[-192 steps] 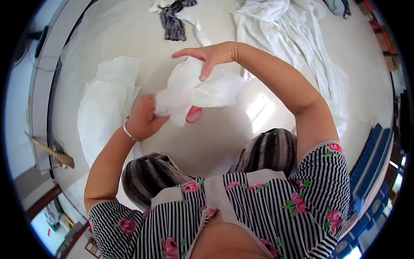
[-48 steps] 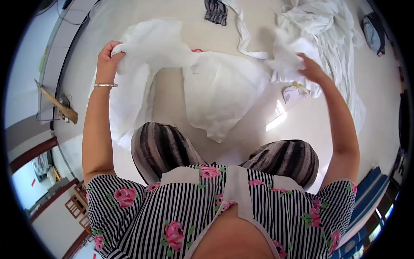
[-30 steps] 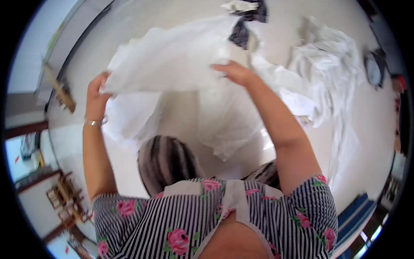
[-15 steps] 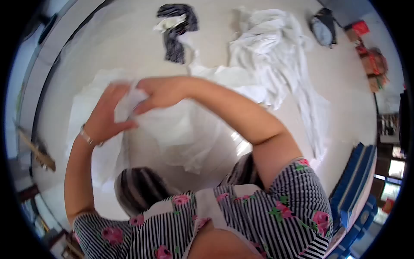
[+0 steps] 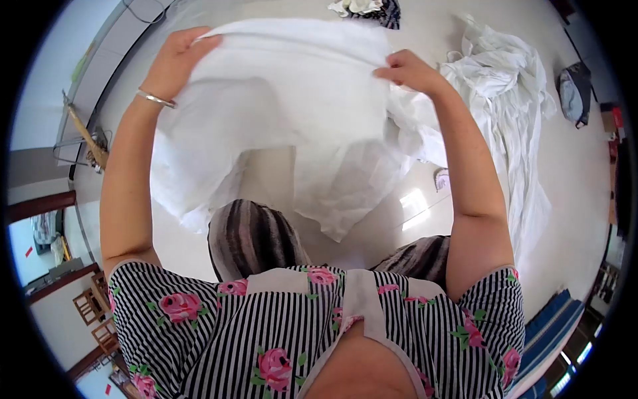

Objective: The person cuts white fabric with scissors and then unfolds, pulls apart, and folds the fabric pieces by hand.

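A wide, thin white cloth [image 5: 299,86] is stretched between my two hands, with its lower part hanging to the floor in front of my knees. My left hand [image 5: 174,66], with a silver bangle at the wrist, pinches the cloth's upper left corner. At the upper right edge, the fingers of my right hand [image 5: 411,70] are closed on the same cloth. Light passes through the fabric, and its lower edge lies in uneven folds.
A long heap of white fabric [image 5: 502,80] lies on the right. Beyond the held cloth is a dark patterned cloth [image 5: 387,16] with a cream piece [image 5: 359,6]. A grey-and-black bag [image 5: 574,94] sits far right; a small pink item [image 5: 442,179] lies nearer.
My hands were close together on the left, gripping bunched white cloth. Now they are far apart, my right hand having moved right, and the cloth is spread and lifted between them.
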The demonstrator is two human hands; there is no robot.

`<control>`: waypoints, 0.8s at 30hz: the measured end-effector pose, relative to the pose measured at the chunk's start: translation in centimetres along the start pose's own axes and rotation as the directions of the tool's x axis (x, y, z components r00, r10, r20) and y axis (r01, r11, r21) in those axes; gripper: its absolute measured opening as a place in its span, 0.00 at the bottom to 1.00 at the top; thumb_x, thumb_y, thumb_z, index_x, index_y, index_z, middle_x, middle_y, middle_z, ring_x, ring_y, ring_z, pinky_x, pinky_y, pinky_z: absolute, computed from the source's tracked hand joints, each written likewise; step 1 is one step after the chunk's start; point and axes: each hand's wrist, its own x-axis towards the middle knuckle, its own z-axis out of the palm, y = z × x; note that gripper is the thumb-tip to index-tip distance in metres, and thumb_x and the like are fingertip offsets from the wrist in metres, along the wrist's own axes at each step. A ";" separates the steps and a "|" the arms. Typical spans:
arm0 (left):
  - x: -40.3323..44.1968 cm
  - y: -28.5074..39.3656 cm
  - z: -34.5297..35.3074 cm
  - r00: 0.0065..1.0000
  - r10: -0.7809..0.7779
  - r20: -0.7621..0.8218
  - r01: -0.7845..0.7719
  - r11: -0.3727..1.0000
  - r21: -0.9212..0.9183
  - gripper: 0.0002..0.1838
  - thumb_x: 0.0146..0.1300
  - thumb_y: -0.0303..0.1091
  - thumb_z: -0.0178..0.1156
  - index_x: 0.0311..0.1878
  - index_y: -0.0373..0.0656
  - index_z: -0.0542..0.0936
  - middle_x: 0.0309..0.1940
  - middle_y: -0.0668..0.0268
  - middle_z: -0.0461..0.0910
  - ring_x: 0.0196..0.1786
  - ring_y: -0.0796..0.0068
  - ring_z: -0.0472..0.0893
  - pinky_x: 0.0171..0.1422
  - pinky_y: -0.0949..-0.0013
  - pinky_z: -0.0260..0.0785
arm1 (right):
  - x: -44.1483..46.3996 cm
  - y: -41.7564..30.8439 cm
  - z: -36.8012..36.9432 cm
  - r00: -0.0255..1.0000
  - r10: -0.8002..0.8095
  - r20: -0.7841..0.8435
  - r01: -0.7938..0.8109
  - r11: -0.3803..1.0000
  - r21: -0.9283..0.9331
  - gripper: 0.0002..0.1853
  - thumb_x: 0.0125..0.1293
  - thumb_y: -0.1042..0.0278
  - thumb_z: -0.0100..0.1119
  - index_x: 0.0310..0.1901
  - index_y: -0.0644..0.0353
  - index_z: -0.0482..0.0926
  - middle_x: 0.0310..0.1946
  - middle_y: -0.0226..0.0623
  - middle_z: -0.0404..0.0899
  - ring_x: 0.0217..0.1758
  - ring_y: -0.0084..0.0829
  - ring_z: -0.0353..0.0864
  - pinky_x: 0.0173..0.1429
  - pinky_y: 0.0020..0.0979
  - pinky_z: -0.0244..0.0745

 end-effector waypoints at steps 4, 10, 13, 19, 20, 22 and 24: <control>-2.4 -3.1 -3.6 0.930 -0.351 -0.107 0.242 0.807 -0.538 0.19 0.62 0.45 0.58 0.46 0.38 0.77 0.37 0.70 0.80 0.37 0.77 0.77 0.43 0.76 0.69 | 1.8 7.4 0.8 0.970 0.004 -0.242 0.049 0.976 0.213 0.19 0.55 0.56 0.62 0.38 0.66 0.80 0.23 0.32 0.77 0.26 0.21 0.74 0.33 0.25 0.70; -7.5 -13.4 -11.7 0.669 -0.732 -0.130 0.251 0.387 -0.887 0.23 0.61 0.47 0.57 0.53 0.40 0.74 0.46 0.62 0.79 0.46 0.67 0.79 0.51 0.67 0.72 | 3.5 5.6 7.1 1.000 -0.018 0.014 0.018 1.000 0.014 0.29 0.53 0.53 0.64 0.52 0.66 0.73 0.40 0.43 0.79 0.42 0.33 0.78 0.49 0.31 0.72; -11.6 -16.9 -12.7 0.580 -0.812 -0.061 0.245 0.245 -0.938 0.24 0.61 0.48 0.57 0.54 0.40 0.74 0.48 0.61 0.78 0.49 0.63 0.78 0.55 0.63 0.70 | 3.7 5.5 12.3 0.999 0.005 -0.045 -0.017 0.964 -0.265 0.36 0.50 0.54 0.67 0.58 0.64 0.66 0.51 0.48 0.72 0.53 0.40 0.75 0.55 0.34 0.70; -14.2 -12.0 -6.8 0.650 -0.755 -0.083 0.125 0.214 -0.969 0.25 0.62 0.48 0.56 0.55 0.40 0.72 0.50 0.61 0.77 0.51 0.63 0.77 0.56 0.63 0.69 | 6.3 -3.1 20.0 0.988 -0.152 0.013 0.133 0.901 0.414 0.33 0.55 0.53 0.63 0.58 0.66 0.66 0.52 0.43 0.72 0.51 0.36 0.74 0.54 0.33 0.70; -14.2 -10.9 -6.0 0.639 -0.760 -0.118 0.082 0.219 -0.972 0.25 0.62 0.48 0.56 0.56 0.40 0.72 0.50 0.61 0.77 0.51 0.63 0.76 0.56 0.63 0.69 | 6.9 -4.2 21.8 0.987 -0.149 0.064 0.098 0.863 0.496 0.33 0.57 0.52 0.61 0.58 0.66 0.66 0.52 0.41 0.73 0.51 0.35 0.74 0.53 0.33 0.70; -14.2 -9.9 -4.7 0.630 -0.764 -0.141 -0.005 0.177 -0.984 0.23 0.66 0.47 0.50 0.57 0.40 0.71 0.51 0.61 0.76 0.52 0.63 0.76 0.57 0.63 0.68 | 6.2 -9.4 22.1 0.881 0.056 0.471 -0.382 0.671 0.635 0.32 0.60 0.48 0.58 0.58 0.63 0.66 0.53 0.40 0.73 0.53 0.35 0.73 0.55 0.34 0.69; -14.4 -8.9 -3.1 0.624 -0.767 -0.152 -0.079 0.132 -0.988 0.22 0.67 0.46 0.48 0.57 0.40 0.71 0.51 0.61 0.76 0.53 0.63 0.76 0.57 0.62 0.68 | 7.7 -11.0 24.7 0.799 0.170 0.577 -0.599 0.309 0.738 0.32 0.62 0.46 0.54 0.58 0.64 0.66 0.55 0.40 0.72 0.56 0.36 0.72 0.59 0.35 0.67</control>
